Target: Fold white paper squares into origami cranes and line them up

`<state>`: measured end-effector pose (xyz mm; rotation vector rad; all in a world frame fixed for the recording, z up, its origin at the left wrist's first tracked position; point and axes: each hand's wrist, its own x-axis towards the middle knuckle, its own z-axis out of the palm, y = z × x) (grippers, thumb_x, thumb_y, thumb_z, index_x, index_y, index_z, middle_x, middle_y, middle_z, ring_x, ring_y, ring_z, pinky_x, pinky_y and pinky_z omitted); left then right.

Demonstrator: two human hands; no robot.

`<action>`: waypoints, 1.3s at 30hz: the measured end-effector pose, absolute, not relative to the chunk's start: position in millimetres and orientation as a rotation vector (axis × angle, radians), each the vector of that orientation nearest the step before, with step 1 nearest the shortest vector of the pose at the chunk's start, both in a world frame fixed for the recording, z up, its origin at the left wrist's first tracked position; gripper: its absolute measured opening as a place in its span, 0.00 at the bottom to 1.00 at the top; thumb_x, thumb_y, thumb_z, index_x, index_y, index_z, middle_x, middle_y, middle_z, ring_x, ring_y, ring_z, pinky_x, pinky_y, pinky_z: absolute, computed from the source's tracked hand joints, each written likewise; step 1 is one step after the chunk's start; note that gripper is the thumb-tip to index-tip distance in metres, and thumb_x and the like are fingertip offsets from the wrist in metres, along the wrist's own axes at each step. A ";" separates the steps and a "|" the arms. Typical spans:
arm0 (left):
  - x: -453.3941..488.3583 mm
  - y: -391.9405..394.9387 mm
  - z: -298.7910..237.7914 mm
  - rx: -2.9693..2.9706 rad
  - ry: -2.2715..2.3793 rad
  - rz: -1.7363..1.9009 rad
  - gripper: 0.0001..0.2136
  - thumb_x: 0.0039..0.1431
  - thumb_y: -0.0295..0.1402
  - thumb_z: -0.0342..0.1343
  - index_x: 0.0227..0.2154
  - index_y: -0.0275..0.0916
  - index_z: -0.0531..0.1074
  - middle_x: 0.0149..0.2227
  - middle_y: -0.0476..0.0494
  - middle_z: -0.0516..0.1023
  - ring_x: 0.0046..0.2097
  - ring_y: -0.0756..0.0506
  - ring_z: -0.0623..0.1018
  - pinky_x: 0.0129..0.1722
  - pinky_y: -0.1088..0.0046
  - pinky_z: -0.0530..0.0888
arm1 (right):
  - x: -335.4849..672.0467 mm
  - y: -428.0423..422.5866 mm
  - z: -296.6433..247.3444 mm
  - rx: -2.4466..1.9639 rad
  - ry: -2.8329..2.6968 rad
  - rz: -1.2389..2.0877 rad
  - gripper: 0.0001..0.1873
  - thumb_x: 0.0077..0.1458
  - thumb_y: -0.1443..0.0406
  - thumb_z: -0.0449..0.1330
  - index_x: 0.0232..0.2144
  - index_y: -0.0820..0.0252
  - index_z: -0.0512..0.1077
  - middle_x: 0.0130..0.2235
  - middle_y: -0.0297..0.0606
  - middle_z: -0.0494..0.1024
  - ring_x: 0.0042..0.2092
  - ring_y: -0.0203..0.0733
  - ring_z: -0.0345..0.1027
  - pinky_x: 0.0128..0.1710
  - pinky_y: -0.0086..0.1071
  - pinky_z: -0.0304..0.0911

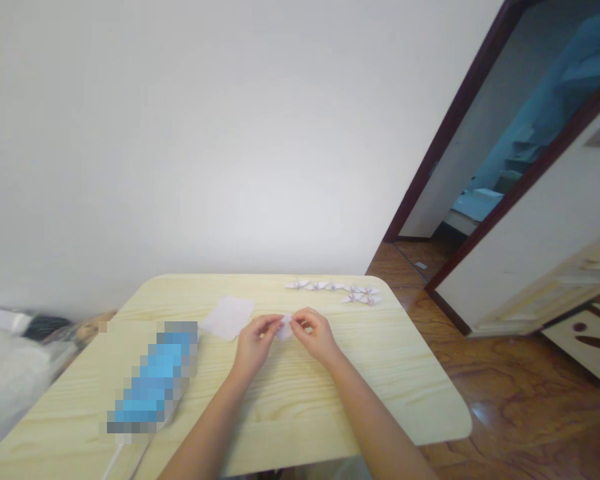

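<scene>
My left hand (257, 339) and my right hand (313, 332) meet over the middle of the light wooden table (330, 400). Both pinch a small folded piece of pale paper (283, 328) between their fingertips, just above the tabletop. A flat stack of pale square paper sheets (228, 317) lies to the left of my left hand. Several finished folded paper cranes (336, 289) sit in a row near the table's far right edge.
A blurred blue object (155, 377) lies on the table's left side, with a white cord running off the near edge. A white wall stands behind the table. An open doorway (500, 167) and wooden floor (505, 400) are to the right.
</scene>
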<state>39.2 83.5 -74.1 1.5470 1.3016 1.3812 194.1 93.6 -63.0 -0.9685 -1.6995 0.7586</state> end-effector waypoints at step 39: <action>35.9 88.0 -71.4 1.206 1.295 1.384 0.12 0.41 0.40 0.59 0.25 0.36 0.74 0.28 0.44 0.77 0.31 0.46 0.75 0.33 0.71 0.71 | 186.1 97.1 -84.6 -1.027 -1.453 1.198 0.11 0.43 0.60 0.62 0.29 0.61 0.70 0.26 0.34 0.74 0.28 0.36 0.68 0.28 0.30 0.63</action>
